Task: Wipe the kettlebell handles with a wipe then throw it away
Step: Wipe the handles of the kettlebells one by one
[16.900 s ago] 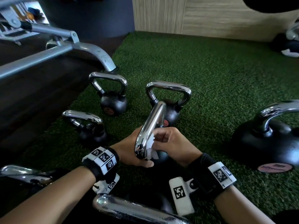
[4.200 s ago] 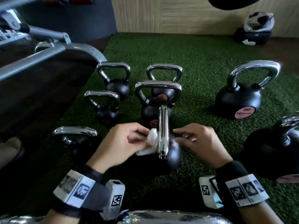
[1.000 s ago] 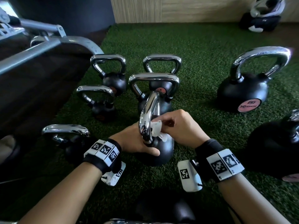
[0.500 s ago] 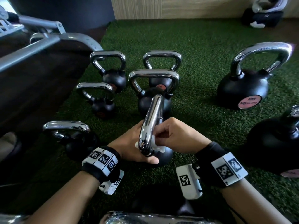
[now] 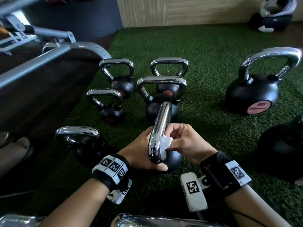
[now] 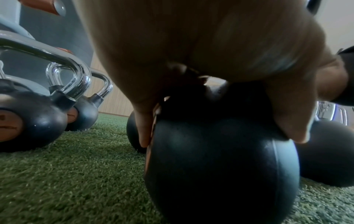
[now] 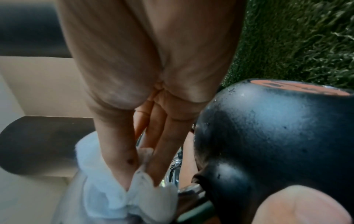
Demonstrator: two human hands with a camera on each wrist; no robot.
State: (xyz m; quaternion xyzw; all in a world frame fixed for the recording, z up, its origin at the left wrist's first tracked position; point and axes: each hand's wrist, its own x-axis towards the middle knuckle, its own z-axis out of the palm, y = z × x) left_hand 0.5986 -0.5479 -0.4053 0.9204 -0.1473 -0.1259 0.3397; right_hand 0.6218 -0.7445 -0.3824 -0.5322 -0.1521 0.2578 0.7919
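Note:
A small black kettlebell (image 5: 173, 161) with a chrome handle (image 5: 161, 126) stands on the green turf in front of me, handle edge-on to the head view. My left hand (image 5: 144, 154) grips its ball from the left, thumb across the front; the left wrist view shows the fingers draped over the black ball (image 6: 220, 166). My right hand (image 5: 185, 143) pinches a crumpled white wipe (image 5: 165, 143) against the lower right side of the handle. The right wrist view shows the wipe (image 7: 122, 191) bunched between thumb and fingers beside the ball (image 7: 268, 136).
Several other chrome-handled kettlebells stand around: one directly behind (image 5: 161, 95), smaller ones to the left (image 5: 106, 104) (image 5: 82, 141), a large one at right (image 5: 252, 89). A grey metal frame (image 5: 49, 53) runs along the left. Another chrome handle (image 5: 147, 220) lies at the bottom edge.
My right hand has slid the wipe along the lower part of the handle, with more of the wipe showing now. The left hand keeps its hold on the ball.

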